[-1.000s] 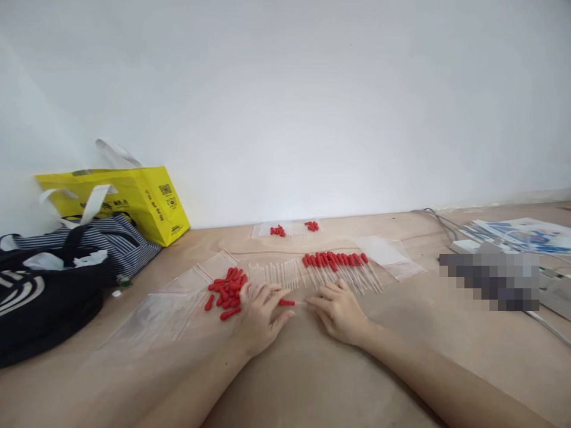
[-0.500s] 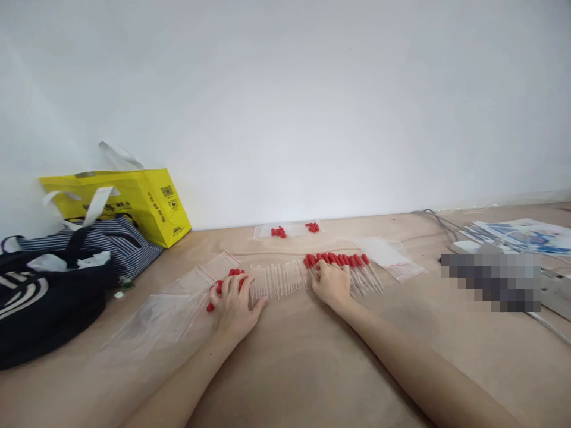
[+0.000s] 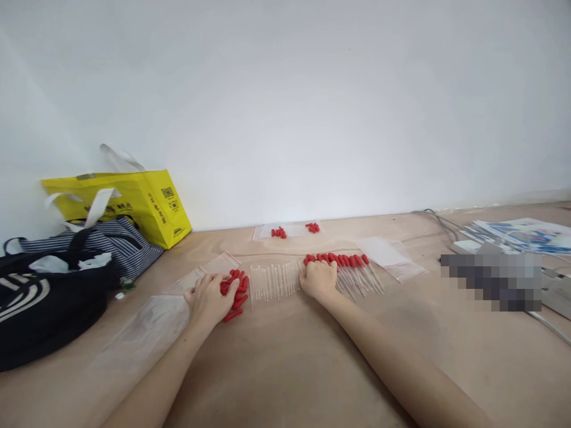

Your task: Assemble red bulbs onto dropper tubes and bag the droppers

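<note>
My left hand (image 3: 209,298) lies at the left side of a loose pile of red rubber bulbs (image 3: 241,289), its thumb and fingers apart and touching the bulbs. Between my hands runs a row of thin clear glass tubes (image 3: 274,280) lying side by side. My right hand (image 3: 320,278) is curled at the left end of a row of red-capped droppers (image 3: 355,270). Its fingers are bent and closed. Whatever is under or in those fingers is hidden from me.
Clear zip bags lie left (image 3: 156,321) and right (image 3: 389,257). Farther back, another bag (image 3: 294,229) carries small red bulbs. A yellow bag (image 3: 165,202), a striped bag (image 3: 120,238) and a black bag (image 3: 49,315) stand left. Papers (image 3: 530,235) and cables (image 3: 439,220) are right.
My left hand has shifted left, off the glass tubes' edge, uncovering more of the red bulbs. My right hand has moved slightly left along the dropper row.
</note>
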### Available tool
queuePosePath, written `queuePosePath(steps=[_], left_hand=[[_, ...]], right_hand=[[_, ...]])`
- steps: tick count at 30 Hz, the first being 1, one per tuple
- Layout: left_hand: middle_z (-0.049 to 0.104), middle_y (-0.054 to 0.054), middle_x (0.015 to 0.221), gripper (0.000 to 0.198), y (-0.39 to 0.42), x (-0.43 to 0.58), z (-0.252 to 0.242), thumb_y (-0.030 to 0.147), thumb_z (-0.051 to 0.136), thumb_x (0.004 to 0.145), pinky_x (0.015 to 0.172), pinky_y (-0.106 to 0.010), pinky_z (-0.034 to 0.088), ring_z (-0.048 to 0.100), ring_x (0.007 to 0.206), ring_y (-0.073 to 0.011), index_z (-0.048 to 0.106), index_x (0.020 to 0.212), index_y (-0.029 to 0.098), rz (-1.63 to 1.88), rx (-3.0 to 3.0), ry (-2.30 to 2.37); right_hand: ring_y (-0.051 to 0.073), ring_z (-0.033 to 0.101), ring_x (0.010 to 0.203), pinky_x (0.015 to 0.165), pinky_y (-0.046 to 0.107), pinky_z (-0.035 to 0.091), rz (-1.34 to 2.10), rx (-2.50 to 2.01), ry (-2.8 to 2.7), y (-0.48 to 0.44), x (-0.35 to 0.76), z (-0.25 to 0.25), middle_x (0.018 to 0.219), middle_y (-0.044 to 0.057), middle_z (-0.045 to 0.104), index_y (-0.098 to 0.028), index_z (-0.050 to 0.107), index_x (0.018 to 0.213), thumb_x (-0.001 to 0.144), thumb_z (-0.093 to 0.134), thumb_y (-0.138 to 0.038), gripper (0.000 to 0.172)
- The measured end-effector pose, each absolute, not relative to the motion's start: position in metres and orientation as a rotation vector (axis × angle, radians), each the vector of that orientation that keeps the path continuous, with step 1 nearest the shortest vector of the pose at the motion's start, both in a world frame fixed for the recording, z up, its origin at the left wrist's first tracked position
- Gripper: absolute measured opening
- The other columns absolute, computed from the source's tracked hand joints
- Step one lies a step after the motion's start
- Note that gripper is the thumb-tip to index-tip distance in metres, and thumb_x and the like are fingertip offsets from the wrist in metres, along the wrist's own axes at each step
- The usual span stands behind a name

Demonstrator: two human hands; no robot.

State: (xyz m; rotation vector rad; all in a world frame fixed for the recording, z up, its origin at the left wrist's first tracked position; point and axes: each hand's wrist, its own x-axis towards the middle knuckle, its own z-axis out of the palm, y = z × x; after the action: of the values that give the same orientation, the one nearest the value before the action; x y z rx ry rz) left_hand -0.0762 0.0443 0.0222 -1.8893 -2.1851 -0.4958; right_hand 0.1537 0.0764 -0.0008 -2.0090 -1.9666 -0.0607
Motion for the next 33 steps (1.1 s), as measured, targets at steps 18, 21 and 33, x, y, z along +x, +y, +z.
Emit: queuePosePath(steps=[18, 21, 33], left_hand=[[0.055, -0.007, 0.112, 0.039, 0.06, -0.074, -0.007, 0.043, 0.035, 0.082, 0.089, -0.036, 0.037, 0.05, 0.103, -0.022, 0.062, 0.098, 0.018, -0.689, -2.349, -1.888], [0.055, -0.006, 0.111, 0.036, 0.058, -0.061, -0.008, 0.042, 0.038, 0.082, 0.089, -0.037, 0.038, 0.05, 0.103, -0.0217, 0.062, 0.096, 0.02, -0.834, -2.473, -1.776], [0.061, -0.008, 0.088, 0.032, 0.073, -0.071, 0.016, 0.035, 0.037, 0.081, 0.083, -0.038, 0.039, 0.054, 0.088, -0.0227, 0.062, 0.084, 0.016, -0.991, -2.36, -1.734]], right_hand=[[0.022, 0.05, 0.08, 0.069, 0.032, 0.024, -0.311, -1.813, -2.004, 0.045, 0.188, -0.005, 0.078, 0.012, 0.062, -0.012, 0.059, 0.077, 0.079, 0.041, -0.023, 0.021], [0.02, 0.049, 0.074, 0.067, 0.031, 0.023, -0.411, -1.703, -1.964, 0.036, 0.205, -0.015, 0.069, 0.007, 0.059, -0.015, 0.056, 0.07, 0.078, 0.042, -0.024, 0.018], [0.017, 0.044, 0.064, 0.06, 0.028, 0.027, -0.384, -1.444, -1.978, 0.024, 0.225, -0.036, 0.066, 0.005, 0.053, -0.016, 0.047, 0.07, 0.084, 0.032, -0.023, 0.022]])
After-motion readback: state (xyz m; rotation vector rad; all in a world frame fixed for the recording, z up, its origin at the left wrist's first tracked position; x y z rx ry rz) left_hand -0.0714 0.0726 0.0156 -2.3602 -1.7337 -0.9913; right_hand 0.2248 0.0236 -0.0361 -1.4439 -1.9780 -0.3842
